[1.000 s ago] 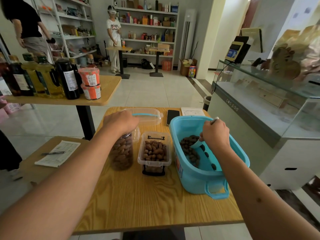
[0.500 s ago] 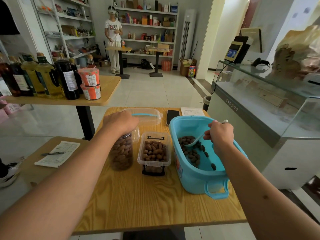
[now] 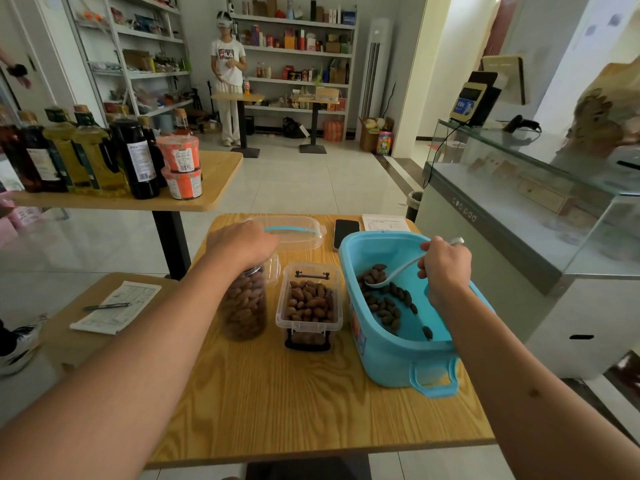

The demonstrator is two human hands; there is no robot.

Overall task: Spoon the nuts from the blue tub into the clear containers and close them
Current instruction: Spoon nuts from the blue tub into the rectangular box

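A blue tub (image 3: 391, 362) stands at the right of the wooden table, with dark nuts (image 3: 384, 303) scattered on its floor. My right hand (image 3: 445, 268) grips a white spoon (image 3: 391, 275) whose bowl holds nuts at the tub's left side. My left hand (image 3: 242, 242) rests over the top of a tall clear jar (image 3: 244, 306) full of nuts, hiding its mouth. Between jar and tub sits an open clear rectangular container (image 3: 310, 306), nearly full of nuts. A clear lid with a blue strip (image 3: 294, 232) lies behind it.
A black phone (image 3: 346, 230) and a paper slip (image 3: 384, 223) lie at the table's far edge. A side table (image 3: 214, 181) with bottles and red tubs stands at left, a glass counter (image 3: 519, 216) at right. A paper and pen (image 3: 114, 306) lie on a low table. A person stands by far shelves.
My right hand has lifted and drawn back, swinging the spoon's bowl to the tub's left side with nuts in it. My left hand stays on the jar.
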